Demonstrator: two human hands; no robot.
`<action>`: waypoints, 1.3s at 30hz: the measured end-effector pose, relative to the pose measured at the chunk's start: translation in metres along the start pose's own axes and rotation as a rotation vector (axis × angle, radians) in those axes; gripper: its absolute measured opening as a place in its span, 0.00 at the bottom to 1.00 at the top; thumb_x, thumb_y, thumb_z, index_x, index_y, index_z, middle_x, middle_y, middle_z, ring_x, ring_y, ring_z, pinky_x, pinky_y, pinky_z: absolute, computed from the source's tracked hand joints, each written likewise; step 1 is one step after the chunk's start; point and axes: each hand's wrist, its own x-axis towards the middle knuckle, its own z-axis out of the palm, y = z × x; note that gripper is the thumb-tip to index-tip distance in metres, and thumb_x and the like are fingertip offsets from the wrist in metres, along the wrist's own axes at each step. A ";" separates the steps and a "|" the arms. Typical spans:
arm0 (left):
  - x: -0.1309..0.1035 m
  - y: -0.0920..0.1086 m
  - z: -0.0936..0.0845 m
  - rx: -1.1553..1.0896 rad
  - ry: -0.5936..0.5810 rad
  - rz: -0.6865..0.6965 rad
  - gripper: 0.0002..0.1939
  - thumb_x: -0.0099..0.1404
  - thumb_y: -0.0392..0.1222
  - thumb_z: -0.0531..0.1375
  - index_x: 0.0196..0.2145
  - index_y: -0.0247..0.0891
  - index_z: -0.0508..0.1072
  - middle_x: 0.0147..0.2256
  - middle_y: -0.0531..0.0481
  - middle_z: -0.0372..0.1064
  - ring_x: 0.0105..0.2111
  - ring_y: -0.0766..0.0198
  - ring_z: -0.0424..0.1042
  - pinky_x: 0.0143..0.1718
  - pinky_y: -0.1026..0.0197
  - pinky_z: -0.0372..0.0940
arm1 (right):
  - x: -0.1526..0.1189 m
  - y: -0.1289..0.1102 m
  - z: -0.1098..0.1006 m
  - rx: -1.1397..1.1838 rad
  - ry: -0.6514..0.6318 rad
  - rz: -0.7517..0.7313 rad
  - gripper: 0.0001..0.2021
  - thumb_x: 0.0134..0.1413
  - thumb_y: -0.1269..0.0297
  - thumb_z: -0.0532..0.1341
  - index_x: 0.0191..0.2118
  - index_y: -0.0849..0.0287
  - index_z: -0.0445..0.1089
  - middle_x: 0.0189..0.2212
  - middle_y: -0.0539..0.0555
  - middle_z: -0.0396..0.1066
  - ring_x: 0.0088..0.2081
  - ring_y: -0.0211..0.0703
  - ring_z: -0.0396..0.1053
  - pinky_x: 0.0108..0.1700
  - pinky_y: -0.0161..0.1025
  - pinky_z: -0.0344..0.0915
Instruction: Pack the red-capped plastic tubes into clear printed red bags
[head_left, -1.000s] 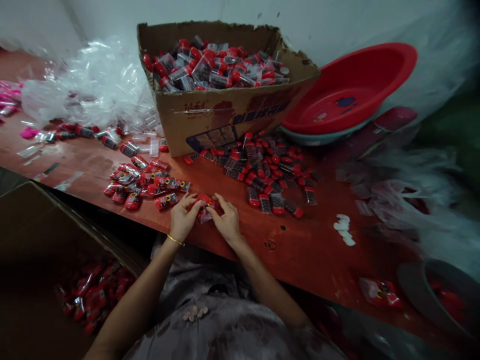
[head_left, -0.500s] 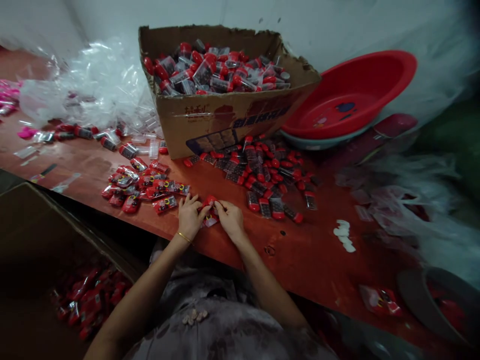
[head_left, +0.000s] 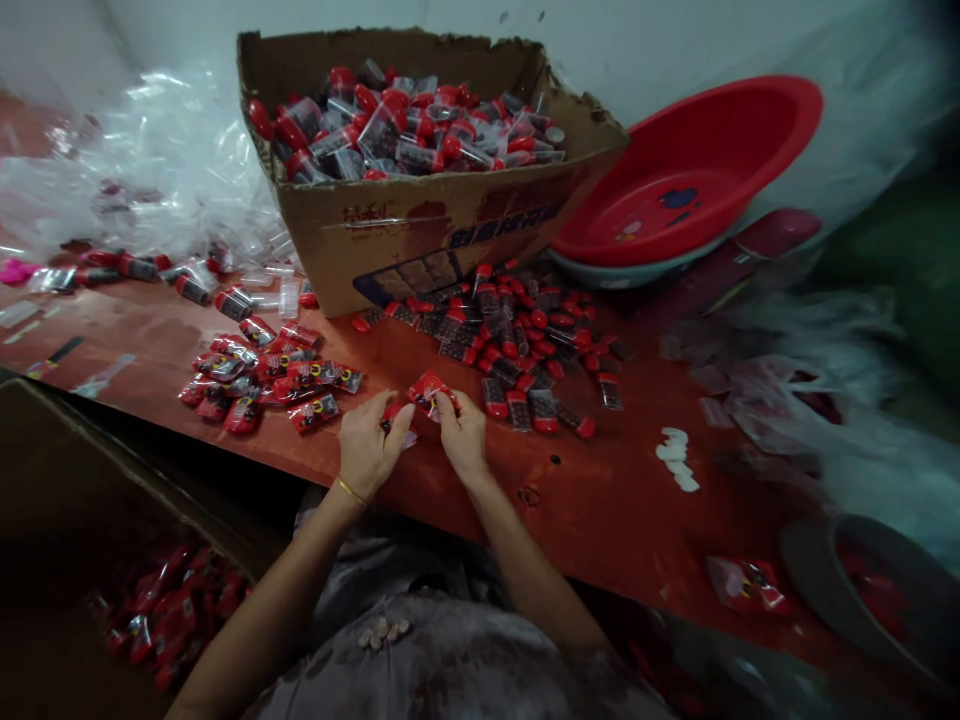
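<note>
Both hands are together at the front edge of the reddish table. My right hand (head_left: 462,436) pinches a small red printed packet (head_left: 427,390) between thumb and fingers. My left hand (head_left: 369,440) is closed on a small red and dark piece (head_left: 391,415), mostly hidden by the fingers, with a clear plastic edge (head_left: 409,440) showing below. Left of my left hand lies a pile of red printed packets (head_left: 300,378) in clear wrapping. Beyond my right hand spreads a heap of clear tubes with red caps and dark contents (head_left: 517,340).
A cardboard box (head_left: 420,230) full of red-capped tubes stands behind. Red basin (head_left: 720,150) and clear bags (head_left: 810,400) are at right, with white discs (head_left: 677,460) nearer. Clear plastic (head_left: 172,170) lies back left. Below the edge, an open carton (head_left: 112,450) holds red packets.
The hands have moved slightly apart. The red packet in my right hand is now lifted away from my left hand, its printed face showing. The whole view has shifted slightly.
</note>
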 end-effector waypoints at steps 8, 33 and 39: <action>-0.003 0.019 0.015 -0.937 -0.022 -0.634 0.20 0.41 0.49 0.70 0.30 0.33 0.75 0.26 0.51 0.73 0.21 0.72 0.68 0.24 0.68 0.65 | -0.014 -0.011 -0.018 -0.066 -0.184 -0.134 0.17 0.62 0.59 0.46 0.36 0.58 0.71 0.29 0.52 0.73 0.31 0.40 0.69 0.35 0.35 0.64; -0.020 0.010 -0.017 -1.125 -0.215 -0.874 0.16 0.54 0.52 0.64 0.32 0.37 0.73 0.25 0.50 0.73 0.25 0.66 0.71 0.29 0.65 0.63 | 0.039 0.019 -0.080 -1.005 -0.552 -0.436 0.16 0.55 0.59 0.59 0.47 0.61 0.69 0.45 0.61 0.72 0.44 0.54 0.64 0.45 0.48 0.52; -0.022 0.009 -0.015 -1.162 -0.203 -0.881 0.20 0.51 0.53 0.66 0.33 0.34 0.73 0.28 0.49 0.74 0.26 0.66 0.71 0.29 0.65 0.64 | 0.013 0.028 -0.080 -0.816 -0.379 -0.302 0.16 0.55 0.61 0.58 0.46 0.65 0.66 0.42 0.64 0.71 0.44 0.56 0.66 0.47 0.51 0.57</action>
